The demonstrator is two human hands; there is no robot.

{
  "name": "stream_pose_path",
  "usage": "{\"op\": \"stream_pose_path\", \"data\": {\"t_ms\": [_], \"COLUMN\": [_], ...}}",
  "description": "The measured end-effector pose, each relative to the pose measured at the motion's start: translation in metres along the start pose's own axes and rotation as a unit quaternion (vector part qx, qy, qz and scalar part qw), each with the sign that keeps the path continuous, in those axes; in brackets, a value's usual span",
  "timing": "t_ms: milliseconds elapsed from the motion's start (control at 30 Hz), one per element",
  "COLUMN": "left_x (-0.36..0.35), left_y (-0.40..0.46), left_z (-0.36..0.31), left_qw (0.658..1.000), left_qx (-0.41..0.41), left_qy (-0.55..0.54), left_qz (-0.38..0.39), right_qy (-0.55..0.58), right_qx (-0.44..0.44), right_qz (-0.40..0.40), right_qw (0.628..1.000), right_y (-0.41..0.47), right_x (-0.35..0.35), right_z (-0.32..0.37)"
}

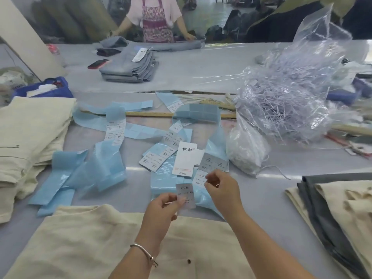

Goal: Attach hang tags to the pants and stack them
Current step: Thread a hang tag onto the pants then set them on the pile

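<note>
cream pants [84, 244] | left hand [161, 210] pinches sticker [186, 195] | backing strips [96, 168] beyond

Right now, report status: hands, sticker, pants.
Left hand pinches small white printed sticker. Right hand curled beside it, contents unclear. Cream linen pants flat below, untagged. Blue backing strips litter table.

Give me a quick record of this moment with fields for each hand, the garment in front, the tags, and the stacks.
left hand: left hand pinches a small printed sticker
right hand: right hand fingers curled beside the sticker; contact unclear
garment in front: cream pants lying flat at the near edge
hang tag: white hang tag lying on the blue backing strips
stacks: cream stack at left, grey and cream stack at right
fasteners: clear bag of plastic loops
</note>
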State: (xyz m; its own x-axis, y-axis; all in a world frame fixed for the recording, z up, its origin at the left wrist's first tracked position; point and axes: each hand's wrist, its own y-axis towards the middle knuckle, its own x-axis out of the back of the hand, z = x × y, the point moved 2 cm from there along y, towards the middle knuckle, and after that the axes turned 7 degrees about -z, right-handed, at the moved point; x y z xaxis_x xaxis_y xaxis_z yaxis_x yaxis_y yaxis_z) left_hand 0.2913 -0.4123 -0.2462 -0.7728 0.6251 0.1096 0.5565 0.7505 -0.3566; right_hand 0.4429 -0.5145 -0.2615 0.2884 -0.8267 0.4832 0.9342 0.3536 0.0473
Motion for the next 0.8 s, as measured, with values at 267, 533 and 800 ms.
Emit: {"op": "stream_pose_path", "data": {"t_ms": [267,533,800], "left_x": [0.031,0.052,0.045], "left_y": [0.009,0.017,0.017], "left_z": [0.001,0.001,-0.022], "left_qw": [0.995,0.992,0.985], "left_qx": [0.025,-0.023,-0.168], "left_qy": [-0.077,-0.093,-0.038], "left_qz": [-0.064,-0.077,-0.008], "right_qy": [-0.200,-0.148,-0.036], "right_qx": [-0.070,-0.093,0.027], "right_qz": [0.036,-0.009,0.050], "right_qw": [0.977,0.985,0.998], "right_y": [0.053,0.064,-0.018], "right_x": [-0.089,-0.106,-0.045], "right_z": [0.021,0.021,0.041]}}
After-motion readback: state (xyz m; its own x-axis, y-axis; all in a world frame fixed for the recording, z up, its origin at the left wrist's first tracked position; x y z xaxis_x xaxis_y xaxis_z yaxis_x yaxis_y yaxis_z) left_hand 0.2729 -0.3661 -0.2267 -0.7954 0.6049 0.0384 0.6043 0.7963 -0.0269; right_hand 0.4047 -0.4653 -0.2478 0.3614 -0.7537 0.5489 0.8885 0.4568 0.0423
